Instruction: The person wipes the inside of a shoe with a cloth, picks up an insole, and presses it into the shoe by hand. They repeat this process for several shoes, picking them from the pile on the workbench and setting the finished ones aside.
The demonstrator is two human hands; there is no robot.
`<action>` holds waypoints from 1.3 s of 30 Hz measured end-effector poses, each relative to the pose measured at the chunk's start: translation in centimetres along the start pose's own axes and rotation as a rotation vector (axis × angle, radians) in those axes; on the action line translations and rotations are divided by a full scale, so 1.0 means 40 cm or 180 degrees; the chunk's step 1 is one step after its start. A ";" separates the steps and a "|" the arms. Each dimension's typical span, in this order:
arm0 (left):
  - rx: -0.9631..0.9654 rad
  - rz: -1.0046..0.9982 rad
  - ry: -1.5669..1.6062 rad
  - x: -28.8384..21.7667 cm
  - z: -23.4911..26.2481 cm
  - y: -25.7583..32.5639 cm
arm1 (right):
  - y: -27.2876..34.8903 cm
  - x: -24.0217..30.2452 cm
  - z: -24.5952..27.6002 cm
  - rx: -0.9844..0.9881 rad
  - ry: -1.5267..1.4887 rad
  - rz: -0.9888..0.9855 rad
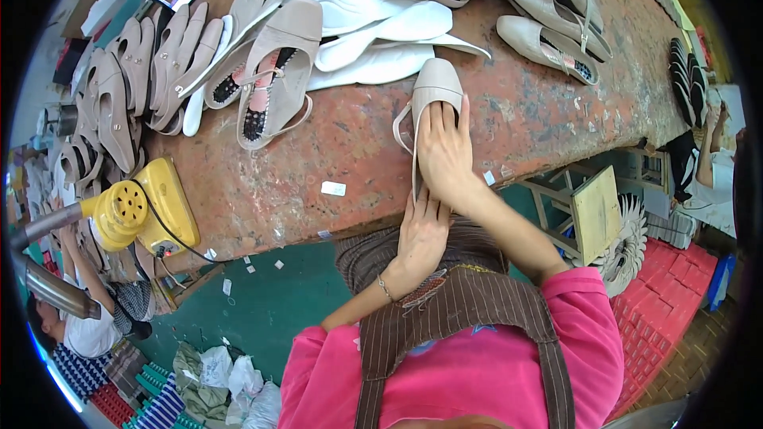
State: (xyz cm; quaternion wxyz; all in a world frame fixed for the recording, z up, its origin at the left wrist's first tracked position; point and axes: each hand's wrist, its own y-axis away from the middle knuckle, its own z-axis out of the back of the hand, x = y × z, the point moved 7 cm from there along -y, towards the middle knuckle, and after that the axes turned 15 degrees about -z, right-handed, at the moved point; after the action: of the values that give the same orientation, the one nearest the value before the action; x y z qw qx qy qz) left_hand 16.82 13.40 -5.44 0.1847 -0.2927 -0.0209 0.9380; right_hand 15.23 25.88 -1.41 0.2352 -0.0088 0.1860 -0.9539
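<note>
Beige slingback shoe (433, 91) is seen held at the near edge of a worn, rust-coloured workbench (548, 111), its toe pointing away from the worker and its heel end over the bench's front edge. One shoe is being handled; two hands are on it. The right hand (445, 151) is laid flat over the shoe's opening, fingers stretched forward and pressed close together against the upper. The left hand (421, 238) is cupped beneath the heel end, below the bench edge, fingers curled upward around it; how tightly it is closed cannot be told.

At least three finished beige shoes (556, 32) are lined up to the right of the held shoe, well apart from it. Several white insoles (381, 32) are fanned out just beyond its toe, and one open sandal upper (274, 71) lies to the left. A further stack of uppers (143, 71) is crowded along the far left end, too overlapped to be counted. One yellow heat gun (131, 206) is set at the bench's left corner, its cord trailing over the edge. Bare benchtop is left on both sides of the held shoe.
</note>
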 end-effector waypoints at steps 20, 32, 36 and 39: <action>-0.1479 0.0831 -0.0522 0.154 0.497 0.309 | -0.402 0.005 -0.136 0.0430 -0.1660 0.0661; -0.1887 0.1030 -0.1515 0.504 0.573 0.100 | -0.373 -0.199 0.079 0.2514 -0.6936 -0.0999; -0.2229 0.0921 -0.1072 0.560 0.595 0.085 | -0.267 -0.243 0.043 0.2704 -0.7152 -0.1760; -0.1991 0.1056 -0.0674 0.480 0.580 0.117 | -0.177 -0.273 0.011 0.3231 -0.7247 -0.1947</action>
State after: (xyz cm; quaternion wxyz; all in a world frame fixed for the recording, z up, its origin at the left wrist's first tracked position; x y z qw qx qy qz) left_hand -12.27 17.52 2.68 -0.0714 -0.2357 -0.2780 0.9285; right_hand 21.83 36.46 2.30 0.0102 -0.7673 -0.5111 -0.3873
